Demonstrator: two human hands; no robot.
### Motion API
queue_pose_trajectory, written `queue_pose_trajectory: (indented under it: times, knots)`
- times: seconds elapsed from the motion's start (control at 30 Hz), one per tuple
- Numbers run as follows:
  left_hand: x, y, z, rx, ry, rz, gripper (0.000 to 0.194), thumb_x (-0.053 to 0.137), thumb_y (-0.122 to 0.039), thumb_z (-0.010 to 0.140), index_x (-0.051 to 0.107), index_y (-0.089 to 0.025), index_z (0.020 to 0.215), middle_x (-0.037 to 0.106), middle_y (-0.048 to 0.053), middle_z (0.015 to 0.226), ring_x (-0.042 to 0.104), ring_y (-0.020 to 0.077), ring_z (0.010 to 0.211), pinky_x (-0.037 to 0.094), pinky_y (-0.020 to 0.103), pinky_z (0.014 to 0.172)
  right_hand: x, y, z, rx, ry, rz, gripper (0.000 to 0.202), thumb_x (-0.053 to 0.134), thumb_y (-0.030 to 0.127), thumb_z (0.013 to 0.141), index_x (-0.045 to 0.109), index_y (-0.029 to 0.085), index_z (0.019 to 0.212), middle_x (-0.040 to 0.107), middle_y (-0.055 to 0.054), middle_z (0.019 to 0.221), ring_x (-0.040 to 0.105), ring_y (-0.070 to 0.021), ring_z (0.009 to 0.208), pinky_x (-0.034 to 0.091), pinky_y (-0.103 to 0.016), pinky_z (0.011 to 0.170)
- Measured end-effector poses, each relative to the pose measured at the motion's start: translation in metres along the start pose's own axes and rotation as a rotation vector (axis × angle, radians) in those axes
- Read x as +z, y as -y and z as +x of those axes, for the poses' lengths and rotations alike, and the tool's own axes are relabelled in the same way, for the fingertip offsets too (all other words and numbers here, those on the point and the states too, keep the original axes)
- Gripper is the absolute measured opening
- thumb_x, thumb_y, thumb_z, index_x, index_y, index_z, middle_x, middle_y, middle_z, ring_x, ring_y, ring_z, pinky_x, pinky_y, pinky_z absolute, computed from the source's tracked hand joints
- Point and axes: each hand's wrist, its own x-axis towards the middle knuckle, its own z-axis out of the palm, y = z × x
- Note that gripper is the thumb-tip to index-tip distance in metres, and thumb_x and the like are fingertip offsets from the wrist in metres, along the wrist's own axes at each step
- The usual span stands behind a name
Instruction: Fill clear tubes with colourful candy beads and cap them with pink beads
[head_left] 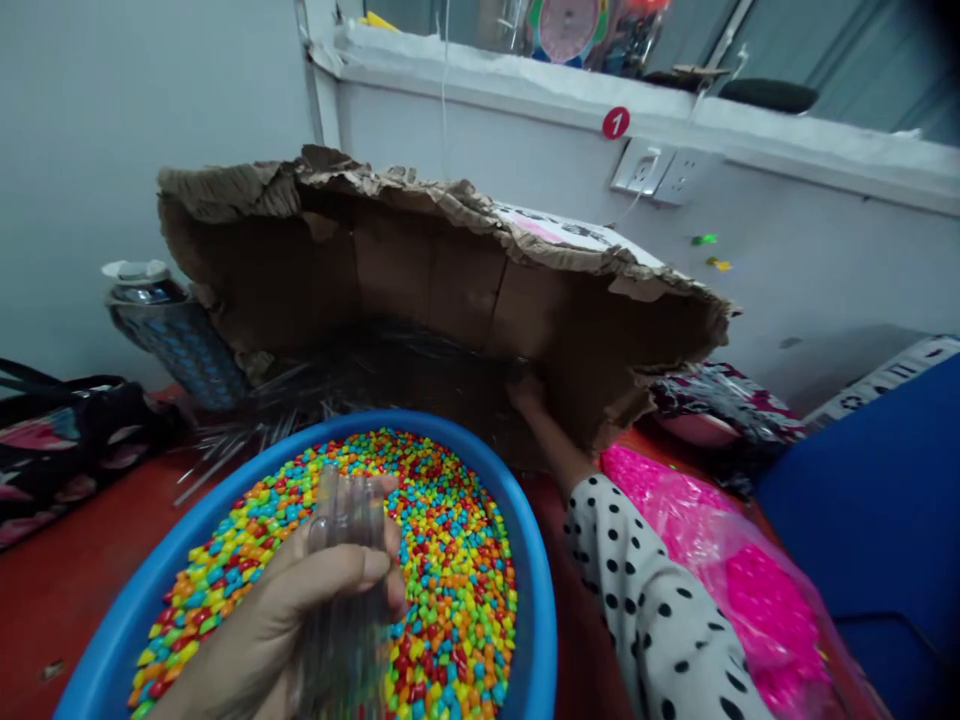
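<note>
My left hand (300,590) is closed around a bundle of clear plastic tubes (349,600), held upright over a blue tub (536,600). Small multicoloured candy-like pieces (450,580) fill the tub. Reaching deep into a torn cardboard box (465,290) lying on its side is my right hand (527,390), its fingers lost in the shadow there. More clear tubes (225,440) are scattered at the box's left opening, beside the tub, and some show dimly inside the box.
A bottle in a blue patterned sleeve (180,340) and a dark floral bag (67,450) stand left. On the right are a plastic bag of bright pink pieces (750,580) and a blue panel (877,510). Wall sockets (652,172) sit behind the box.
</note>
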Motion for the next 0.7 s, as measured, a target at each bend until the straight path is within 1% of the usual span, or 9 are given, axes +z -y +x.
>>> queue_pose_trajectory:
  times: [0.1, 0.17, 0.23, 0.3, 0.4, 0.5, 0.57, 0.63, 0.7]
  knots:
    - [-0.003, 0.002, 0.002, 0.090, 0.105, 0.005, 0.033, 0.078, -0.013, 0.040, 0.064, -0.022, 0.068, 0.061, 0.000, 0.067, 0.058, 0.0154, 0.053, 0.051, 0.025, 0.045, -0.012, -0.007, -0.010, 0.005, 0.024, 0.235, 0.013, 0.059, 0.015, 0.074, 0.061, 0.009, 0.086, 0.062, -0.002, 0.068, 0.059, -0.0118, 0.062, 0.049, -0.026, 0.061]
    - [-0.005, 0.004, 0.005, 0.162, 0.167, 0.011, 0.030, 0.077, -0.013, 0.046, 0.063, -0.020, 0.071, 0.061, 0.000, 0.068, 0.059, 0.0148, 0.054, 0.052, 0.024, 0.049, -0.020, -0.009, -0.021, -0.016, 0.031, 0.417, 0.012, 0.056, 0.015, 0.072, 0.059, 0.010, 0.083, 0.055, 0.003, 0.058, 0.053, -0.0085, 0.052, 0.045, -0.021, 0.053]
    - [-0.008, 0.004, 0.007, 0.215, 0.179, 0.018, 0.030, 0.077, -0.014, 0.050, 0.061, -0.020, 0.076, 0.061, 0.000, 0.071, 0.061, 0.0145, 0.056, 0.053, 0.024, 0.051, -0.029, -0.006, -0.035, -0.068, 0.037, 0.591, 0.020, 0.054, 0.018, 0.070, 0.057, 0.012, 0.089, 0.055, 0.004, 0.061, 0.051, -0.0063, 0.051, 0.042, -0.017, 0.050]
    - [-0.009, 0.004, 0.009, 0.251, 0.156, 0.010, 0.034, 0.076, -0.014, 0.051, 0.060, -0.019, 0.081, 0.061, 0.000, 0.074, 0.061, 0.0143, 0.057, 0.054, 0.025, 0.053, -0.041, 0.001, -0.053, -0.131, 0.075, 0.726, 0.030, 0.057, 0.023, 0.067, 0.056, 0.015, 0.096, 0.058, 0.004, 0.071, 0.052, -0.0048, 0.055, 0.041, -0.015, 0.050]
    - [-0.008, 0.002, 0.007, 0.306, 0.125, -0.004, 0.037, 0.076, -0.015, 0.051, 0.058, -0.018, 0.083, 0.061, -0.002, 0.074, 0.062, 0.0148, 0.059, 0.054, 0.026, 0.053, -0.061, 0.016, -0.096, -0.214, 0.210, 0.851, 0.035, 0.064, 0.028, 0.062, 0.059, 0.017, 0.094, 0.061, 0.001, 0.084, 0.054, -0.0052, 0.058, 0.041, -0.016, 0.049]
    - [-0.004, -0.001, 0.005, 0.379, 0.109, -0.044, 0.041, 0.075, -0.014, 0.050, 0.056, -0.020, 0.086, 0.061, -0.003, 0.071, 0.063, 0.0155, 0.060, 0.054, 0.027, 0.057, -0.077, 0.032, -0.150, -0.271, 0.449, 0.947, 0.030, 0.068, 0.025, 0.062, 0.062, 0.016, 0.089, 0.062, -0.001, 0.083, 0.056, -0.0075, 0.059, 0.041, -0.017, 0.047]
    - [-0.002, -0.001, 0.004, 0.407, 0.112, -0.066, 0.039, 0.074, -0.014, 0.052, 0.055, -0.020, 0.086, 0.061, -0.003, 0.070, 0.063, 0.0149, 0.060, 0.054, 0.028, 0.060, -0.082, 0.041, -0.187, -0.273, 0.563, 0.993, 0.032, 0.069, 0.022, 0.062, 0.063, 0.016, 0.094, 0.063, -0.002, 0.082, 0.057, -0.0087, 0.059, 0.040, -0.017, 0.046]
    - [-0.002, -0.001, 0.004, 0.422, 0.134, -0.075, 0.035, 0.073, -0.015, 0.054, 0.054, -0.018, 0.083, 0.061, -0.003, 0.069, 0.062, 0.0139, 0.059, 0.054, 0.028, 0.060, -0.083, 0.047, -0.218, -0.252, 0.624, 1.017, 0.039, 0.070, 0.020, 0.061, 0.063, 0.018, 0.100, 0.063, -0.002, 0.085, 0.058, -0.0091, 0.059, 0.039, -0.017, 0.045]
    - [-0.003, 0.001, 0.004, 0.505, 0.168, -0.056, 0.034, 0.071, -0.017, 0.057, 0.054, -0.017, 0.086, 0.060, -0.003, 0.070, 0.061, 0.0132, 0.058, 0.053, 0.028, 0.059, -0.082, 0.051, -0.242, -0.225, 0.672, 1.026, 0.043, 0.071, 0.018, 0.060, 0.063, 0.019, 0.102, 0.063, -0.001, 0.086, 0.057, -0.0085, 0.058, 0.039, -0.017, 0.045]
